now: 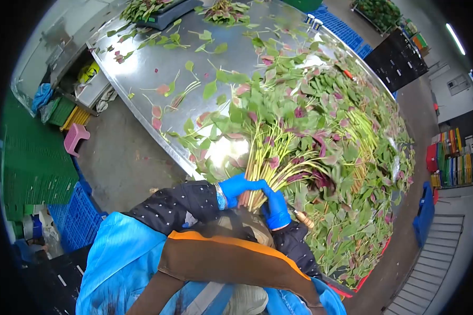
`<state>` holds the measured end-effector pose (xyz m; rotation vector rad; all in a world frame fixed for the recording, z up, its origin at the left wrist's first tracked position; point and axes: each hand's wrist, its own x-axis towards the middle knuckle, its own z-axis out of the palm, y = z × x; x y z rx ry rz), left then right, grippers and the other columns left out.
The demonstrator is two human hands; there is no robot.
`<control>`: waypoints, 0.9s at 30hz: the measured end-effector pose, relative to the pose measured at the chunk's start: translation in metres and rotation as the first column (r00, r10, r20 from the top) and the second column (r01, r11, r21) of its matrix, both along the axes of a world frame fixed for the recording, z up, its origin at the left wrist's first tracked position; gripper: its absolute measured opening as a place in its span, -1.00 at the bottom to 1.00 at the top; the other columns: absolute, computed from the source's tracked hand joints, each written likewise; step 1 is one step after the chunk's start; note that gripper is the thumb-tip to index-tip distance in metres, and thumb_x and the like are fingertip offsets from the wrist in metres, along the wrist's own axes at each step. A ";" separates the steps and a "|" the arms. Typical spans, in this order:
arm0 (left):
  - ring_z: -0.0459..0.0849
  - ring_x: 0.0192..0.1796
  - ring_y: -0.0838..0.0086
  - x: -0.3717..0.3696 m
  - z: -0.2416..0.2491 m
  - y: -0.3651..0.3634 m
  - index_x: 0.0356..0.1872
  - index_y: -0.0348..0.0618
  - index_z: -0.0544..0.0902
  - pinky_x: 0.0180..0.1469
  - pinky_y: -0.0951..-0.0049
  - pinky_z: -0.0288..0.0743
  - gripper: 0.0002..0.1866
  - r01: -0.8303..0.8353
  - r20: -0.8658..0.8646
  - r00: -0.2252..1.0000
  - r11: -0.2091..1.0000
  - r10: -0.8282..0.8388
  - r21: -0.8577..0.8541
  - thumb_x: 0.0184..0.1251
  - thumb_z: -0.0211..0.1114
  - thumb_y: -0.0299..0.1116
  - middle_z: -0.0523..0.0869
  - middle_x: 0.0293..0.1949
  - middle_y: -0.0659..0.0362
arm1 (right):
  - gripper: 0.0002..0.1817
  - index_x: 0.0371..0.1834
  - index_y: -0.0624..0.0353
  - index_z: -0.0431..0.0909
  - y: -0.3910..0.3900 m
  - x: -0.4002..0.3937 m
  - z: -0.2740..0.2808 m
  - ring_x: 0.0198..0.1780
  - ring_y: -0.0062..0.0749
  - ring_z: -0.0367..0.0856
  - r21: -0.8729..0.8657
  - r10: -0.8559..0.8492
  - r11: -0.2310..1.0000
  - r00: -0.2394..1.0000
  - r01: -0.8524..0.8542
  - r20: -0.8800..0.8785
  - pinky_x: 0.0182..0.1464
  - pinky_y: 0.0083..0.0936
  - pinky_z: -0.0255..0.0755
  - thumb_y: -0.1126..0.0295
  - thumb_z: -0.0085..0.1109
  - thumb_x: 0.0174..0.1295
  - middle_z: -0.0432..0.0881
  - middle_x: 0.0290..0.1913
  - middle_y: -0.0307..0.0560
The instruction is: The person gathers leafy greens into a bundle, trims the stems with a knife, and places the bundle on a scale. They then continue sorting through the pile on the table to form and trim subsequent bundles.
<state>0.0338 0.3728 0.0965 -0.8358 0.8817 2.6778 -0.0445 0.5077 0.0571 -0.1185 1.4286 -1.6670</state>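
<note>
Both my hands wear blue gloves. My left hand (238, 186) wraps around the pale stems of a bunch of leafy greens (263, 131) with green and reddish leaves, close to my body. My right hand (276, 209) grips the same bunch's stem ends from below and to the right. The bunch fans out above the steel table (157, 63), its leaves blurred. A large heap of the same greens (352, 157) covers the table's right part.
Loose leaves lie scattered on the bare steel at the left. A dark tray with greens (160, 13) stands at the far end. Green crates (31, 157), blue crates (76, 218) and a pink stool (74, 137) stand on the floor at left. A blue bin (424, 212) stands at right.
</note>
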 end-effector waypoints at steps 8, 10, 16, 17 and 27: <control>0.62 -0.12 0.48 0.007 -0.027 -0.007 -0.01 -0.24 0.56 -0.11 0.46 0.51 -0.56 0.164 0.096 0.984 0.966 -0.148 -0.200 0.00 0.40 -0.49 0.66 -0.16 0.15 | -0.65 -0.05 0.31 0.54 0.016 -0.012 0.002 -0.17 -0.56 0.51 0.121 0.121 0.986 0.989 -0.111 -0.080 -0.11 -0.56 0.38 0.28 0.18 0.20 0.60 -0.16 -0.22; 0.63 -0.15 0.49 0.008 -0.020 -0.006 -0.04 -0.24 0.59 -0.11 0.46 0.49 -0.57 0.130 0.070 0.991 0.964 -0.117 -0.233 -0.03 0.42 -0.49 0.68 -0.19 0.14 | -0.70 -0.11 0.29 0.55 0.018 -0.011 0.008 -0.21 -0.57 0.52 0.139 0.054 0.989 0.998 -0.057 0.031 -0.15 -0.57 0.36 0.32 0.20 0.17 0.60 -0.22 -0.24; 0.63 -0.16 0.51 0.008 -0.016 -0.004 -0.04 -0.24 0.59 -0.06 0.49 0.46 -0.56 0.141 0.022 0.989 0.915 -0.143 -0.378 -0.04 0.43 -0.49 0.68 -0.19 0.16 | -0.75 -0.13 0.30 0.53 0.008 -0.005 0.015 -0.28 -0.45 0.57 0.080 -0.034 0.996 0.994 0.025 0.103 -0.13 -0.51 0.41 0.44 0.18 0.13 0.62 -0.23 -0.16; 0.64 -0.17 0.49 0.009 -0.012 -0.007 -0.06 -0.24 0.60 -0.12 0.47 0.50 -0.59 0.132 0.034 0.991 0.928 -0.128 -0.349 -0.01 0.41 -0.50 0.68 -0.19 0.14 | -0.76 -0.15 0.30 0.53 0.004 -0.004 0.018 -0.32 -0.37 0.58 -0.010 -0.099 0.995 0.989 0.101 0.109 -0.15 -0.45 0.45 0.43 0.14 0.14 0.63 -0.27 -0.11; 0.63 -0.39 0.51 0.003 0.050 -0.036 -0.08 -0.24 0.59 -0.35 0.53 0.53 -0.65 0.293 0.132 0.952 0.946 -0.276 -0.138 0.12 0.35 -0.32 0.67 -0.30 0.10 | -0.82 -0.28 0.10 0.45 0.023 -0.051 0.050 -0.59 -0.62 0.38 -0.059 0.227 0.974 0.909 -0.220 0.349 -0.53 -0.67 0.27 0.23 0.11 0.25 0.46 -0.56 -0.33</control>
